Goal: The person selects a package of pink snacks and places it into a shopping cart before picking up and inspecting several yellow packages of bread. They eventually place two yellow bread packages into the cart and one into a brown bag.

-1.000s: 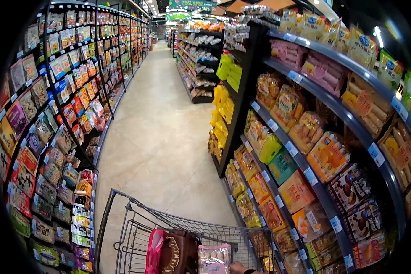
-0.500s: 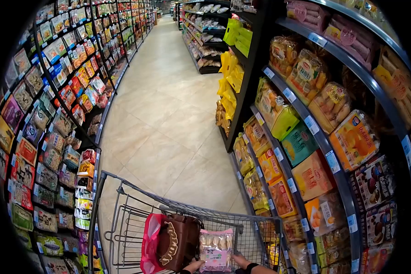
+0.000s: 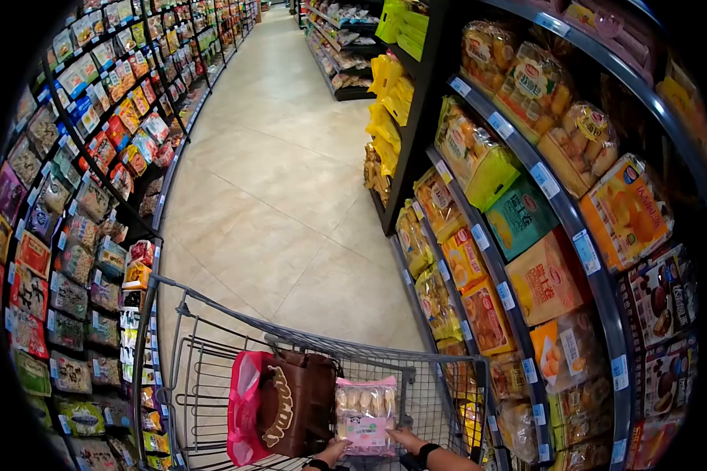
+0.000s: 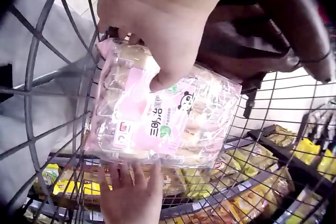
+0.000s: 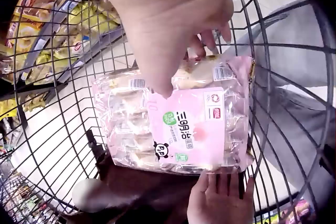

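A clear packet of sandwich bread point(image 3: 367, 399) with a pink label and a small panda picture lies in the shopping cart point(image 3: 247, 312). My left hand point(image 3: 331, 450) holds one side of it, thumb over the top of the wrapper in the left wrist view and the fingers partly hidden past the edge. On the opposite side my right hand point(image 3: 405, 440) grips it likewise, its thumb point(image 5: 160, 79) lying on the wrapper beside the label. A brown bag point(image 3: 298, 400) with a rope-like handle sits just left of the packet, against a pink bag point(image 3: 247, 408).
Shelves of packaged breads point(image 3: 546, 279) rise close on the right of the cart. Racks of small snack packets point(image 3: 71, 302) line the left. A pale tiled aisle point(image 3: 279, 196) runs ahead between them, with yellow bags point(image 3: 386, 118) hanging at a shelf end.
One second ago only the right hand showed beside the packet; then the left hand came into view on its other side. The head view has tilted down, showing more of the cart.
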`<state>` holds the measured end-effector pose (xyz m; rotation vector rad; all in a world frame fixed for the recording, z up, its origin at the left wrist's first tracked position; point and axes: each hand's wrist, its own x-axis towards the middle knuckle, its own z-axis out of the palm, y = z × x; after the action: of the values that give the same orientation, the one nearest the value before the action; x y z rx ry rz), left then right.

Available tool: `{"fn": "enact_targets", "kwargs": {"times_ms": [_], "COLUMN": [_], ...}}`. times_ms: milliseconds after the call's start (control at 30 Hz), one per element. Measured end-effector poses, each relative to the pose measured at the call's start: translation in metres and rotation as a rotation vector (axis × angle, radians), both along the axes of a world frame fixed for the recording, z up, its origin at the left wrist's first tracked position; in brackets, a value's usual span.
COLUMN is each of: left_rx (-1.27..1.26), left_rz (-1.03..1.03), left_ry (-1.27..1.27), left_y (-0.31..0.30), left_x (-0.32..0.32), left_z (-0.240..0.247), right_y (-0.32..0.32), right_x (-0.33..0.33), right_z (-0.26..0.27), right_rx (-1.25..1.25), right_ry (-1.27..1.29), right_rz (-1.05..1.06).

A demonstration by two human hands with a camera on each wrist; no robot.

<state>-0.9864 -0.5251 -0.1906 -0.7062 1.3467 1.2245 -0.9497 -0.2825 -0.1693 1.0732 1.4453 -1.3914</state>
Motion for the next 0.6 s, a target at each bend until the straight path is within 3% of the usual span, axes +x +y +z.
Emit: {"fn": "enact_targets", "kwargs": {"times_ms": [100, 200, 333, 400, 500, 533, 567, 600], "left_rx": [-0.028, -0.074, -0.046, -0.018, -0.065, 0.009, -0.033, -0.044], "left_rz": [0.017, -0.059, 0.028, 0.073, -0.093, -0.212, -0.228, -0.233], "left_ry": [-0.073, -0.118, -0.001, -0.076, -0.210, -0.267, -0.226, -0.173], "left_y": [0.002, 0.008, 0.003, -0.005, 0.003, -0.011, -0.011, -0.012], "left_x": [-0.001, -0.011, 0.001, 0.004, -0.033, -0.031, -0.036, -0.040], "left_z": [-0.003, 0.006, -0.002, -0.026, 0.047, 0.003, 0.025, 0.040], "right_y": [0.004, -0.002, -0.006, -0.002, 0.006, 0.006, 0.007, 0.007], "right_x": [-0.025, -0.020, -0.008, -0.016, -0.025, -0.029, -0.035, -0.019], "right_z": [0.044, 0.035, 0.013, 0.039, 0.050, 0.077, 0.095, 0.024], "right_rx": [-0.157, -0.108, -0.084, -0.163, -0.203, -0.251, -0.299, -0.141], "right_ry": [-0.103, -0.055, -0.006, -0.015, -0.136, -0.106, -0.074, -0.123], "right_rz": [-0.041, -0.128, -0.171, -0.133, 0.015, 0.045, 0.079, 0.047]}}
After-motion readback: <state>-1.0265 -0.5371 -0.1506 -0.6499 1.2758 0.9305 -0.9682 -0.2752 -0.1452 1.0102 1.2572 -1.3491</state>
